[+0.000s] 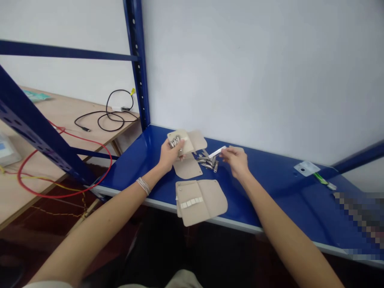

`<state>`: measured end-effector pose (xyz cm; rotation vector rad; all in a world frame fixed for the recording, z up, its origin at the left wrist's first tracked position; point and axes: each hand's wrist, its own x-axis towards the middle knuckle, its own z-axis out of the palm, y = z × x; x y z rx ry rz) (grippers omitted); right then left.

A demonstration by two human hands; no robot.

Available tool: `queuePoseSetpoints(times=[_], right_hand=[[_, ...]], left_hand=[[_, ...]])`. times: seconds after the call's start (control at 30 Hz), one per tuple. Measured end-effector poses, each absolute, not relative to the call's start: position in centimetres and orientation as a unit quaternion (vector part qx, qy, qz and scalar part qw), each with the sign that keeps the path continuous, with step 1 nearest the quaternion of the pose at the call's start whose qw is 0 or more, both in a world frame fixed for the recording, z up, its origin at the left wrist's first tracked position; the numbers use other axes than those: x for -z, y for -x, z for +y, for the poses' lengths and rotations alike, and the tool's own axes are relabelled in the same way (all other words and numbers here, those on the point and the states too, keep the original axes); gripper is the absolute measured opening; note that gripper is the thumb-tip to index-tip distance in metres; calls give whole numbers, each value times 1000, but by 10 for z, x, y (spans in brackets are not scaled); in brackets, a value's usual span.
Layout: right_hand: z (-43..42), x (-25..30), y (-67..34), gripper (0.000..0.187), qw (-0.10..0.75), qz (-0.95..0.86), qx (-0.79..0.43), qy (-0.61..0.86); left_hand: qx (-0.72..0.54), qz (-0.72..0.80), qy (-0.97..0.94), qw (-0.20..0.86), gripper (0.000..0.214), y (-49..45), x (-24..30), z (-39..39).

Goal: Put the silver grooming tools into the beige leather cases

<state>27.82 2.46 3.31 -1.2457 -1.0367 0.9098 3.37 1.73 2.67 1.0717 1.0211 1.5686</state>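
My left hand (170, 155) grips an unfolded beige case (186, 145), its thumb over several small metal tools (174, 141) held on the case. My right hand (236, 161) pinches a slim, flat whitish strip (217, 152) that looks like a nail file; its exact kind is unclear. Beneath the strip lies a loose pile of small metal tools (207, 163), some resembling nail clippers. Another beige flap (187, 167) lies below my left hand. Closer to me, a stack of open beige cases (214, 196) overhangs the front edge, with a pale elastic band (192, 203) across the top one.
The blue shelf (270, 180) meets a white wall behind. On its right are a clear plastic packet (306, 168), a green cutter-like tool (321, 179) and a pixelated area. Blue uprights (139, 60) stand left, beside a wooden table (67, 116) with a black cable (112, 113) and red hose (64, 196).
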Motion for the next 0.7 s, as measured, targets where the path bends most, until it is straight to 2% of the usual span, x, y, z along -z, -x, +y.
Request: queuePoseSetpoints(times=[0.1, 0.23, 0.4, 0.47, 0.6, 0.7], right_hand=[[22, -27, -271, 40, 551, -472, -389, 567], [21, -25, -269, 40, 528, -532, -327, 576], [18, -30, -273, 37, 498, -587, -248, 589], [13, -35, -271, 38, 510, -601, -207, 580], [-6, -45, -257, 34, 553, -656, -130, 497], [-21, -49, -241, 32, 506, -755, -64, 412]], left_hand=[[-657, 392, -415, 492, 57, -31, -27, 19], [-614, 359, -482, 511, 73, -31, -28, 13], [-545, 372, -561, 500, 48, -33, -25, 9], [-513, 396, -596, 473, 39, -33, -22, 10], [-453, 426, -658, 424, 30, -35, -17, 9], [-436, 422, -706, 364, 26, -36, -16, 6]])
